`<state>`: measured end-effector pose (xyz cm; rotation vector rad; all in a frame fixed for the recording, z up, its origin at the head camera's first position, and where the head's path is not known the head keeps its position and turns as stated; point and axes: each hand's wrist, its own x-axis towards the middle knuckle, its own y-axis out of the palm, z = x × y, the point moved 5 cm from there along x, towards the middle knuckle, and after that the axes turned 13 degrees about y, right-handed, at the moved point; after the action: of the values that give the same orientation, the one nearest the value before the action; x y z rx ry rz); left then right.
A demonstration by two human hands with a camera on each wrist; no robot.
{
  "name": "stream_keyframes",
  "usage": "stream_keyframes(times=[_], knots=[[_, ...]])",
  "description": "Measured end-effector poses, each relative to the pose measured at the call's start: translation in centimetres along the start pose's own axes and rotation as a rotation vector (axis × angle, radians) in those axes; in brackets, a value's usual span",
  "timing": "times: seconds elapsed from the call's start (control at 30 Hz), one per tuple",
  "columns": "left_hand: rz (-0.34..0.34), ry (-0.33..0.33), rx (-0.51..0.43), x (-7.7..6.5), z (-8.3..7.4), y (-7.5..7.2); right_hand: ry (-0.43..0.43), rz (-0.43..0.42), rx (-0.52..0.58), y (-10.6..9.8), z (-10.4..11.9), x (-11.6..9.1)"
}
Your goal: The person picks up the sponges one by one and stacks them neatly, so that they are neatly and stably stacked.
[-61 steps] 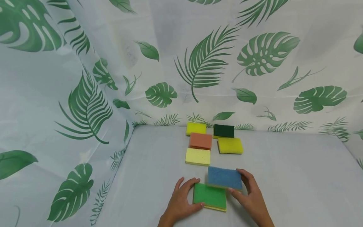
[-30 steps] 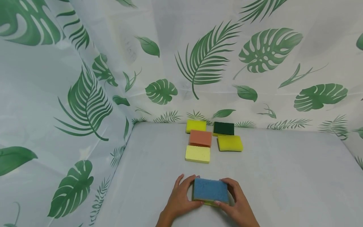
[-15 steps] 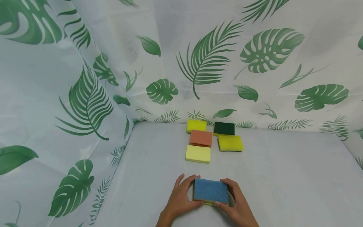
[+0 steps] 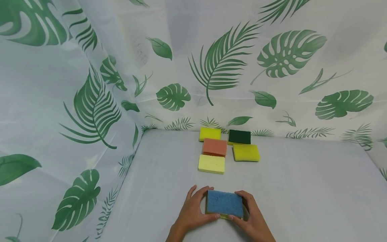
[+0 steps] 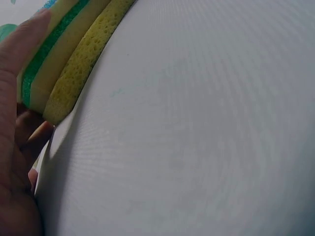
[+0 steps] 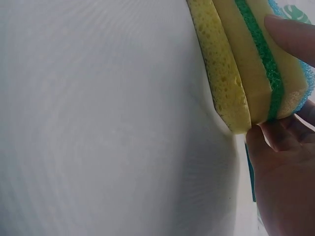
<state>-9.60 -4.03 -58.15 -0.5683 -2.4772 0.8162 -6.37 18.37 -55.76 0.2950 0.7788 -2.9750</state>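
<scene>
In front of me on the white tabletop stands a stack of three sponges. On top lies the blue-faced sponge (image 4: 225, 203); below it a green-layered sponge (image 6: 268, 61) shows its edge in the right wrist view, and a porous yellow sponge (image 6: 221, 64) forms the bottom. My left hand (image 4: 193, 211) grips the stack's left end, thumb along the near side and fingers behind. At the right end, my right hand (image 4: 254, 218) holds the blue-faced sponge, its thumb pressing the near side, its fingers round the far side.
Beyond the stack, a pale yellow sponge (image 4: 211, 164), an orange sponge (image 4: 214, 147) and a bright yellow sponge (image 4: 210, 134) form a left column. To their right lie a dark green sponge (image 4: 239, 136) and another yellow sponge (image 4: 246, 153). Leaf-print cloth (image 4: 187, 67) walls the back and left.
Two seconds ago the right hand held the blue-faced sponge above and right of the green one; it has since come left and down onto it. Over the last half second the hands barely move.
</scene>
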Motion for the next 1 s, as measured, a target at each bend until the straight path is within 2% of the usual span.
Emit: stream_keyframes(times=[0.23,0.47,0.6,0.73,1.0], knots=[[0.000,-0.009,-0.013,-0.1,0.4,0.1,-0.008,0.012,-0.024,0.0,0.1,0.4],[0.003,-0.028,-0.016,-0.1,0.3,0.0,0.133,0.118,0.043,-0.5,0.4,0.7],[0.008,-0.040,-0.017,-0.1,0.3,0.1,0.157,0.133,0.058,-1.4,0.8,1.1],[0.017,-0.062,-0.022,-0.1,0.3,0.2,0.104,0.102,0.059,-2.6,1.6,1.9],[0.024,-0.064,-0.027,0.0,0.3,0.2,-0.078,0.009,-0.023,-5.3,3.4,3.7]])
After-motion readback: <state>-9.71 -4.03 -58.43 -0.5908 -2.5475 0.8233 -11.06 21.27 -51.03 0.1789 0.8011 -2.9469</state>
